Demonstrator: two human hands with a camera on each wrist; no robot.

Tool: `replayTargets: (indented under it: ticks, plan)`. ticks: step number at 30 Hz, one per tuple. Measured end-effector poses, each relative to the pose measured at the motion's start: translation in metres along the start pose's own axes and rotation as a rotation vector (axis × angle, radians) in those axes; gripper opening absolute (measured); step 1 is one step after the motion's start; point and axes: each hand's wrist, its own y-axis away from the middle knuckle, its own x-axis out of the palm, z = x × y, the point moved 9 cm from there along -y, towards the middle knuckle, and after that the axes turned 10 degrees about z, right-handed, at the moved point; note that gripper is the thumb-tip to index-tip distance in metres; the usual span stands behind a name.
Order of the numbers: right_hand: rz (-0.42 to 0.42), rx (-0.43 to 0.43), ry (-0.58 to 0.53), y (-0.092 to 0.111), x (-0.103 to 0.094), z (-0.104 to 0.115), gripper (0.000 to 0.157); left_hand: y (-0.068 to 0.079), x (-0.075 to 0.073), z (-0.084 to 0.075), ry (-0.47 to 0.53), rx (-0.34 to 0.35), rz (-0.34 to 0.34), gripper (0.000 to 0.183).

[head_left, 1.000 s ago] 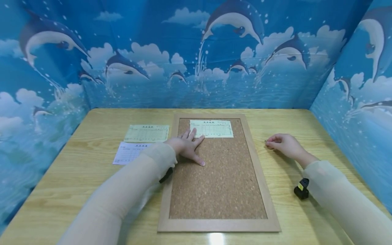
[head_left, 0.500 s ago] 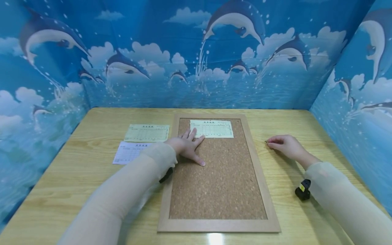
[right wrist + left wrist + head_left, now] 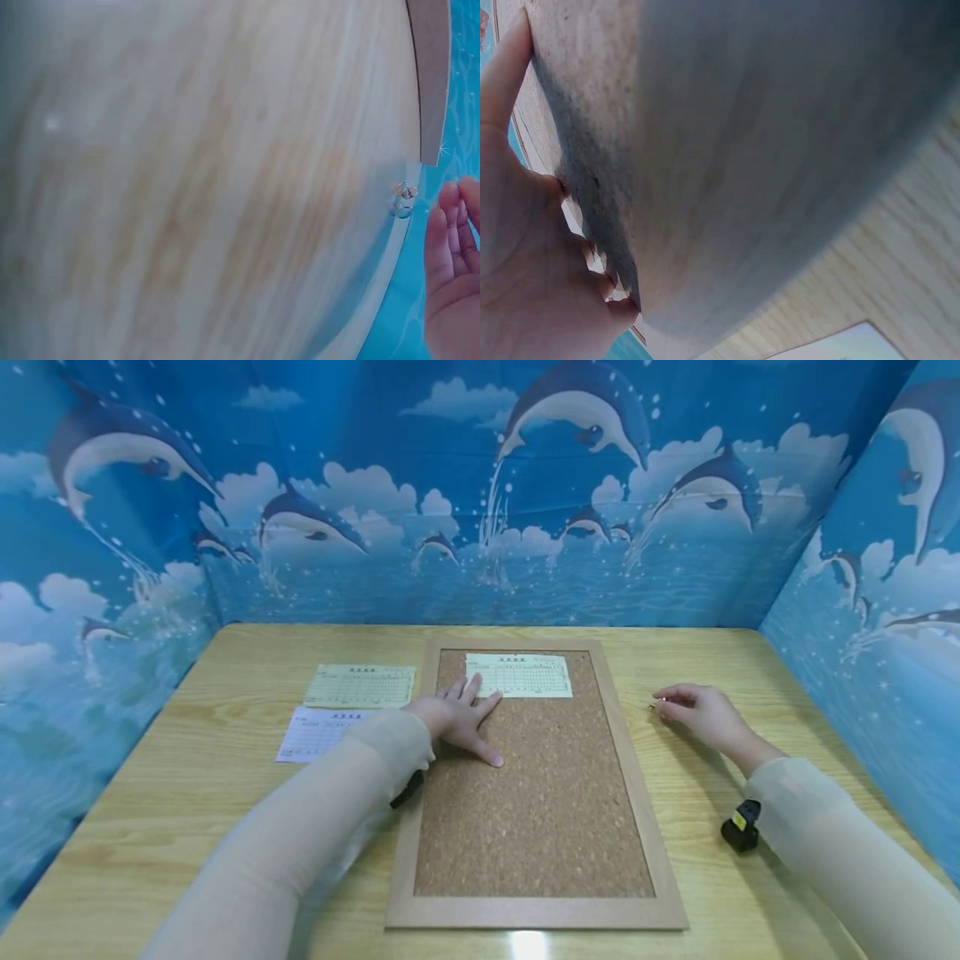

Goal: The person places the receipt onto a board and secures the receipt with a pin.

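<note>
My left hand lies with spread fingers on the cork board, its fingertips touching the lower left of a pale green printed slip. The slip lies flat near the board's top; a tiny dot shows at its upper edge. Right of the board, my right hand is just above the table with thumb and forefinger together. Between those fingertips seems to be a small pushpin, mostly hidden. Just beyond them, a few shiny clear pushpins sit on the table in the right wrist view.
Left of the board, a yellow-green slip and a white slip lie on the wooden table; my left forearm partly covers the white one. A dolphin-print curtain stands behind and at both sides.
My right hand dipped slightly toward the pushpins, then rose a little, and its fingertips now stand slightly above them. My left hand and the slips have stayed in place.
</note>
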Motion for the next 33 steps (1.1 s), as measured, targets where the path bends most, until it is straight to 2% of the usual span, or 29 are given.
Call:
replayTargets:
  ticks: [6, 14, 26, 33]
  plan:
    - [-0.020, -0.038, -0.086, 0.000, -0.002, 0.004, 0.035, 0.001, 0.000, -0.001, -0.005, 0.003, -0.002, 0.117]
    - [0.069, 0.027, -0.215, 0.000, 0.006, 0.008, 0.051, -0.001, 0.000, 0.000, -0.011, -0.005, 0.002, 0.119]
    - [0.080, 0.009, -0.136, -0.004, 0.012, 0.019, 0.051, -0.005, 0.001, 0.001, -0.005, 0.013, -0.003, 0.118]
    - [0.111, 0.014, -0.180, -0.005, 0.017, 0.025, 0.054, -0.003, 0.000, 0.001, 0.002, 0.016, -0.007, 0.118]
